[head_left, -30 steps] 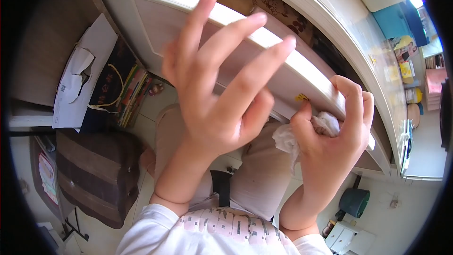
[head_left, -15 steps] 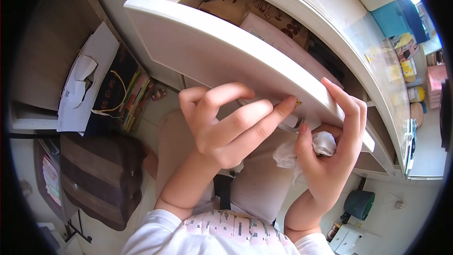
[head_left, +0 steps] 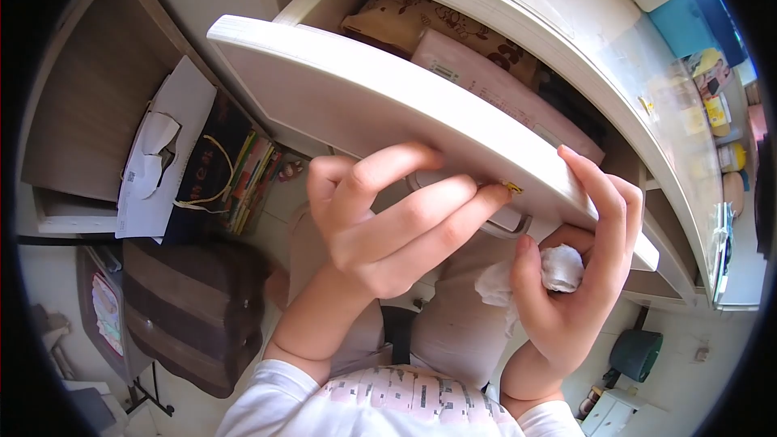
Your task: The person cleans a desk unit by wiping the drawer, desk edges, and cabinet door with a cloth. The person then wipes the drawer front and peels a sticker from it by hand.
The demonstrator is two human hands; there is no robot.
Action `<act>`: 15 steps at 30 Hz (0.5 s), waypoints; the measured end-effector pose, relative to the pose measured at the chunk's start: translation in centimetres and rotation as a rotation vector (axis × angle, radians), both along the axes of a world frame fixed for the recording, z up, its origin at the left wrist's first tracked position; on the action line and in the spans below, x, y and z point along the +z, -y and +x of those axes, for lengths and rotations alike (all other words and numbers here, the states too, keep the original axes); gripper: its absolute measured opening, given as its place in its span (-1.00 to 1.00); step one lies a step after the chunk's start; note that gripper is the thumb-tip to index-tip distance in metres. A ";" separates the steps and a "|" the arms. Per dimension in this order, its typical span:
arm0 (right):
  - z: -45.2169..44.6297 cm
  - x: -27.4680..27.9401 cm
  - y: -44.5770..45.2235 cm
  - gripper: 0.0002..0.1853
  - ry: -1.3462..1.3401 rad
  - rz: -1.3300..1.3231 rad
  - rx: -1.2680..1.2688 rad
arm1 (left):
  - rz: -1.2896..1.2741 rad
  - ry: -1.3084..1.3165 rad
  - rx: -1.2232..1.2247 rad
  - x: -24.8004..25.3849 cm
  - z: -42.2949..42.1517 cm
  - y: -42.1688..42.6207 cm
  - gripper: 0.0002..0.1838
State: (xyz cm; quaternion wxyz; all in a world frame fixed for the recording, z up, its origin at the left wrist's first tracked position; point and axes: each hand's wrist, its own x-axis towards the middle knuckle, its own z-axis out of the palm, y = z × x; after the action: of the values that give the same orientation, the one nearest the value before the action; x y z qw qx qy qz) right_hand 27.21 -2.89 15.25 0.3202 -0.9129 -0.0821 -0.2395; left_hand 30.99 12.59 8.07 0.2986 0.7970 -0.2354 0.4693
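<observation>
My left hand point(head_left: 396, 222) reaches to the white drawer front point(head_left: 324, 89), fingers bent and apart. One fingertip touches a small yellow-gold mark or sticker point(head_left: 512, 188) there; the thumb is hidden. Below those fingers, the drawer handle point(head_left: 510, 231) is partly in view. A crumpled white tissue point(head_left: 561, 268) sits in my right hand point(head_left: 587, 275), between thumb and palm. The right index finger rests at the drawer's top edge. Inside the pulled-out drawer lie a pale pink box point(head_left: 486, 85) and a brown patterned bag point(head_left: 429, 16).
To the left, a shelf unit point(head_left: 105, 105) holds a white paper piece point(head_left: 166, 146), a dark bag point(head_left: 202, 170) and several books point(head_left: 247, 186). A brown striped cushioned seat point(head_left: 186, 299) stands below it. A glass-covered top point(head_left: 599, 40) extends above the drawer.
The view has shifted slightly, so the drawer and shelf appear lower. The left fingertip has moved closer over the yellow mark. My right hand still holds the tissue.
</observation>
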 end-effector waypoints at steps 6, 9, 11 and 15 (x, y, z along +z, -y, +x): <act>0.1 -0.5 0.3 -0.34 0.028 -0.022 0.005 | 0.005 -0.004 0.008 -0.3 -0.6 0.2 -0.70; -0.1 -0.5 0.3 -0.35 0.014 -0.026 0.000 | -0.004 0.030 0.023 -0.7 -0.6 0.4 -0.69; -0.1 -0.6 0.4 -0.35 0.023 -0.029 0.006 | 0.002 0.018 0.050 -0.6 -1.0 0.5 -0.71; -0.2 -0.6 0.7 -0.34 0.028 -0.066 0.019 | 0.043 -0.028 0.026 0.0 -1.2 0.2 -0.69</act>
State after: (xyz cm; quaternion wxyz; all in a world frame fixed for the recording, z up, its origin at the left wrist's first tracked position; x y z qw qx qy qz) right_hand 27.03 -3.58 14.65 0.2908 -0.9188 -0.1030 -0.2462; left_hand 29.83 12.42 8.05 0.2786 0.8127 -0.2307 0.4569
